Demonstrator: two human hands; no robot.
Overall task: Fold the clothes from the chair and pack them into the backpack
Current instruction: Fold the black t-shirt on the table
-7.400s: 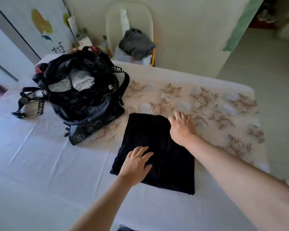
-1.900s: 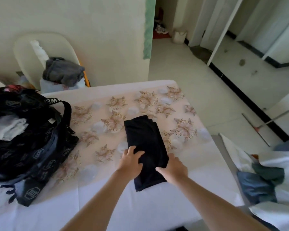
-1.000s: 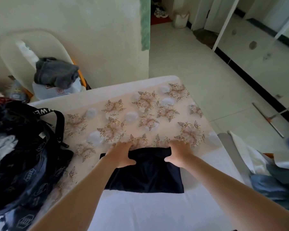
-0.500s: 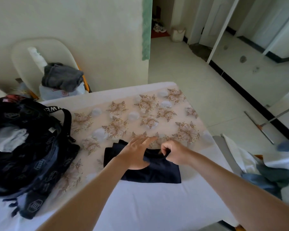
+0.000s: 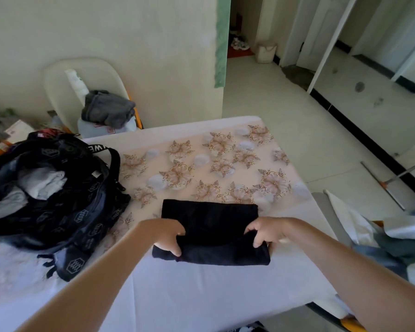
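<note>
A black garment (image 5: 211, 226), folded into a compact rectangle, lies on the table near the front edge. My left hand (image 5: 169, 238) grips its near left edge, fingers curled round the fold. My right hand (image 5: 265, 232) pinches its near right edge the same way. The black backpack (image 5: 65, 212) stands open at the table's left with light grey clothes (image 5: 40, 182) inside. Behind the table a cream chair (image 5: 58, 85) holds a dark grey garment (image 5: 108, 109) on a pale folded item.
The table (image 5: 177, 295) wears a white cloth with a floral runner (image 5: 216, 164). A second chair with crumpled white, blue and green clothes (image 5: 393, 245) stands at the right. A mop handle (image 5: 393, 178) lies on the tiled floor.
The black garment went from a long strip to a wide short rectangle. Both hands moved from its far edge to its near edge and now grip the fold.
</note>
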